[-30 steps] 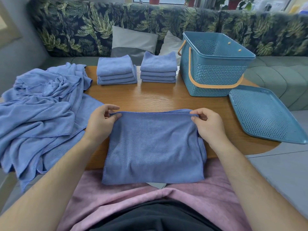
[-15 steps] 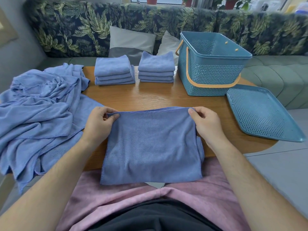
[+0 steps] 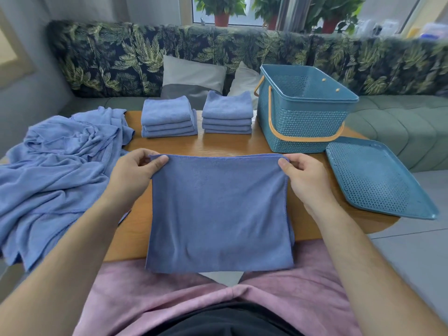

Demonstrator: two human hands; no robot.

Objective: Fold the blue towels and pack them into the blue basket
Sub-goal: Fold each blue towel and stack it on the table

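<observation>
Left hand [image 3: 132,172] and right hand [image 3: 304,174] each pinch a top corner of the towel [image 3: 218,214] with fingers clamped, towel hanging over the worktop's [image 3: 230,146] near edge, two folded stacks [image 3: 167,117] and basket [image 3: 303,110] at far edge.

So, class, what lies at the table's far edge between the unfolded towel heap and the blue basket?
The head view shows two stacks of folded towels, side by side on the table.

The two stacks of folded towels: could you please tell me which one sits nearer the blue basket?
The right-hand stack, beside the blue basket; the left-hand stack sits nearer the heap of unfolded towels.
</observation>
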